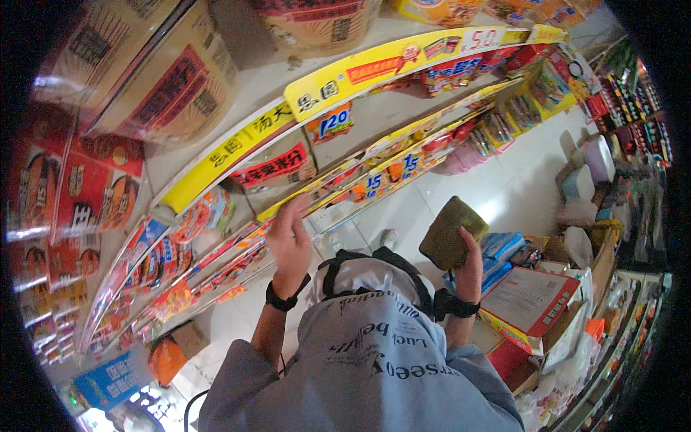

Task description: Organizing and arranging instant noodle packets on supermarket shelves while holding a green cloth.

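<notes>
My right hand (471, 264) holds a brownish-green rectangular pad, perhaps a sponge or folded cloth (452, 233), by its right edge, over the floor. Raised in front of the shelf unit, my left hand (290, 240) holds nothing; its thumb stands apart from the fingers, which are slightly blurred. Its fingertips overlap the yellow edge strip of a lower shelf (334, 178) in the picture, and I cannot tell whether they touch. A dark band sits on each wrist. Behind that hand, a packet with a red label (275, 164) lies on a shelf.
Large paper tubs (167, 92) stand on the upper shelf, above a curved yellow price strip (372, 73). Red noodle packs (97, 189) fill the left side. Opened cartons (529, 299) and blue packages (499, 248) are close on my right. Pale tiled floor (486, 178) runs between the shelves.
</notes>
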### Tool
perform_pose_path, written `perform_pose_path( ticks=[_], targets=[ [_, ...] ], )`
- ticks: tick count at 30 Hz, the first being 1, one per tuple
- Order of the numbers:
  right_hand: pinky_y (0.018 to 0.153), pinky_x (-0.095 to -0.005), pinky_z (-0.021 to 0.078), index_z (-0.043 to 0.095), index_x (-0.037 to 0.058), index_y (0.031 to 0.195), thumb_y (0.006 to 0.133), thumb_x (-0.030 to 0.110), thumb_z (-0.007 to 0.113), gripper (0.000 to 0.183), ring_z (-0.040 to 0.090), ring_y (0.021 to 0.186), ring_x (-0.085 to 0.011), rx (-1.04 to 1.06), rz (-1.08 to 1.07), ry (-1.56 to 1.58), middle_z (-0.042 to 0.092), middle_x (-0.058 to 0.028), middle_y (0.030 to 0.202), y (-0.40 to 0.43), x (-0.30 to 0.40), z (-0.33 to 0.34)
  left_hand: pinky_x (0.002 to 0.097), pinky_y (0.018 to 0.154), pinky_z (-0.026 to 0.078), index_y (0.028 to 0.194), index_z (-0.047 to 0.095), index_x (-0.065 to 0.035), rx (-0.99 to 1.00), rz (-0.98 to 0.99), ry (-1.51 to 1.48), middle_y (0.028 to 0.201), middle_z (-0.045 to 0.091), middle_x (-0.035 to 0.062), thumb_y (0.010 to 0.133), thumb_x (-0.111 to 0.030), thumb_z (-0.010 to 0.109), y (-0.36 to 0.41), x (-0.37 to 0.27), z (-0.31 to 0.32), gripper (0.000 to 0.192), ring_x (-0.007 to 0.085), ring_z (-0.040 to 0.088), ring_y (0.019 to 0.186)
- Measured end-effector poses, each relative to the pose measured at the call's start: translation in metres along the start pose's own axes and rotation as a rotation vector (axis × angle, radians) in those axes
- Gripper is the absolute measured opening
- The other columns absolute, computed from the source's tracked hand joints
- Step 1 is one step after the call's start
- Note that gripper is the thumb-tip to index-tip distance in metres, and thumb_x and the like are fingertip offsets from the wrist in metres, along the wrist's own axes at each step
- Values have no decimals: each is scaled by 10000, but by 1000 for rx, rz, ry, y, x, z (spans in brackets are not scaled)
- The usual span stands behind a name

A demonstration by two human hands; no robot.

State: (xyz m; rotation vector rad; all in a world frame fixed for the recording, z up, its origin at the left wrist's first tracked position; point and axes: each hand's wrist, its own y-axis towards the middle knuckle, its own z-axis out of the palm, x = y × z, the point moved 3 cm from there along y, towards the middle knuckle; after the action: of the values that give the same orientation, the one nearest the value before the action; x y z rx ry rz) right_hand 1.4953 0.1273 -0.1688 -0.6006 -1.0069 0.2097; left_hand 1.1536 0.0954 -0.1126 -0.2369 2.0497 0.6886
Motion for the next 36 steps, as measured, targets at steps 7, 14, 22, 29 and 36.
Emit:
perform_pose_path(
  ticks=[7, 14, 22, 29, 36],
  targets=[
    [852, -380, 504, 513, 26, 1202, 853, 212, 604, 406, 613, 985, -243, 72, 55, -21, 606, -111, 1111, 13, -5, 2, 378, 1024, 363, 1298, 392, 38, -279, -32, 64, 1314, 414, 177, 822, 55, 554, 21, 5, -40, 503, 265, 446, 1202],
    [822, -384, 521, 497, 13, 1202, 847, 183, 612, 410, 628, 947, -257, 53, 29, -12, 616, -120, 1078, 16, -15, 4, 387, 1054, 284, 1403, 218, 56, -470, -116, 119, 1408, 293, 192, 687, -158, 805, 52, 22, -32, 950, 284, 331, 1289],
    [839, -386, 514, 506, 20, 1199, 842, 202, 624, 418, 619, 982, -253, 39, 30, -28, 608, -122, 1110, 1, -27, 17, 369, 1014, 323, 1324, 266, 33, -368, -139, -81, 1300, 351, 175, 650, -162, 835, 42, 30, -36, 903, 254, 389, 1189],
    [853, -384, 508, 529, 23, 1181, 841, 199, 621, 394, 624, 978, -246, 6, -5, -34, 624, -123, 1084, -14, -43, 23, 338, 995, 349, 1328, 215, 40, -209, -156, -327, 1287, 417, 205, 642, -105, 824, 44, 27, -38, 929, 237, 451, 1152],
    [829, -380, 519, 494, 10, 1206, 859, 195, 602, 408, 624, 968, -247, 50, -27, -18, 611, -114, 1097, -33, -50, 34, 326, 949, 413, 1212, 459, 13, 87, -201, -75, 1155, 564, 123, 618, -144, 833, 53, 43, -44, 719, 203, 537, 1068]
  ],
)
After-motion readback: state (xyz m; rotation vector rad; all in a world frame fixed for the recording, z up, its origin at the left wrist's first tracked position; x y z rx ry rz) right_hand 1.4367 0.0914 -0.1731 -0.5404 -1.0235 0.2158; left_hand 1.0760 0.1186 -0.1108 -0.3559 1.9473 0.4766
